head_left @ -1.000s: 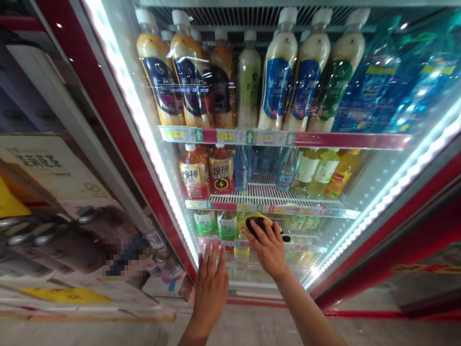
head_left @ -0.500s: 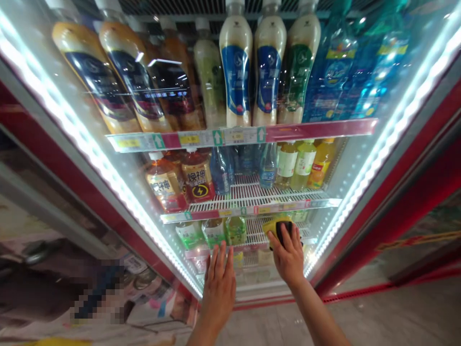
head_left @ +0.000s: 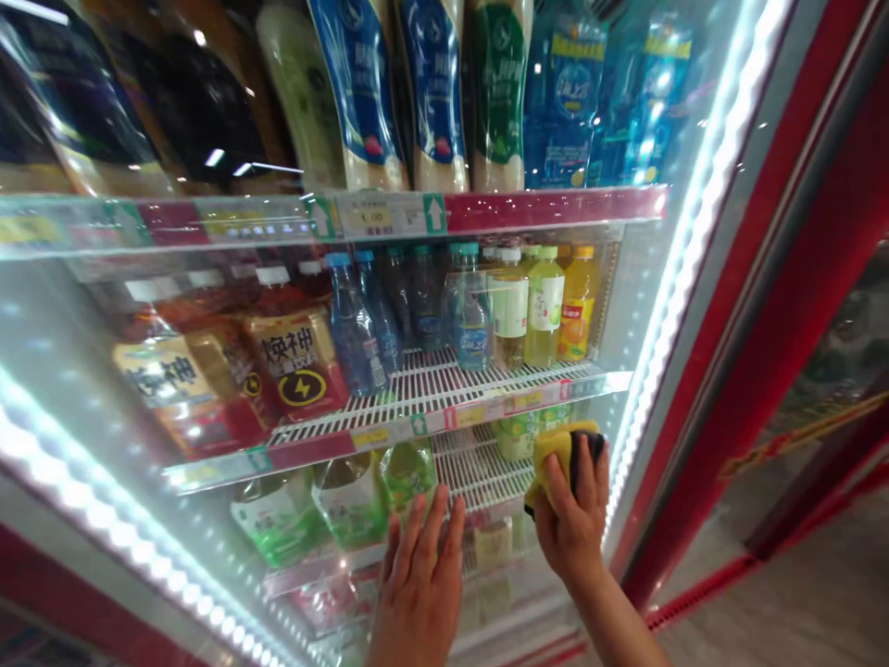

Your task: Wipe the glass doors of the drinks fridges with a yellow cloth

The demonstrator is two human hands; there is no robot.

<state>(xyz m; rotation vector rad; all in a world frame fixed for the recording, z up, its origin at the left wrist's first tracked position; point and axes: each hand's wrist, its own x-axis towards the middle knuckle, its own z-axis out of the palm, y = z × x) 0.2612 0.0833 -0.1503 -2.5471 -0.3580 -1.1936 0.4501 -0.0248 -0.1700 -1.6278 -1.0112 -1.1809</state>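
My right hand (head_left: 575,523) grips a folded yellow and black cleaning cloth (head_left: 554,443) at the lower right of a lit drinks cooler. Reflections show a glass pane in front of the shelves, and the cloth appears pressed flat to it. To the left, my left hand (head_left: 422,579) is open with fingers stretched upward and holds nothing. It seems to rest on the same pane, though contact is not clear. Behind its fingertips stand green-labelled bottles (head_left: 347,500) on a lower shelf.
A middle wire shelf (head_left: 417,394) bears gold-labelled bottles (head_left: 295,357), blue bottles (head_left: 354,333) and a yellow bottle (head_left: 578,306). Larger bottles stand above the upper price rail (head_left: 542,211). Bright light strips (head_left: 684,241) line both sides, and a red frame (head_left: 736,343) runs along the right.
My view has moved closer and turned, so the shelves look larger. The cloth under my right hand sits slightly farther right in view. My left hand stays open with fingers outstretched.
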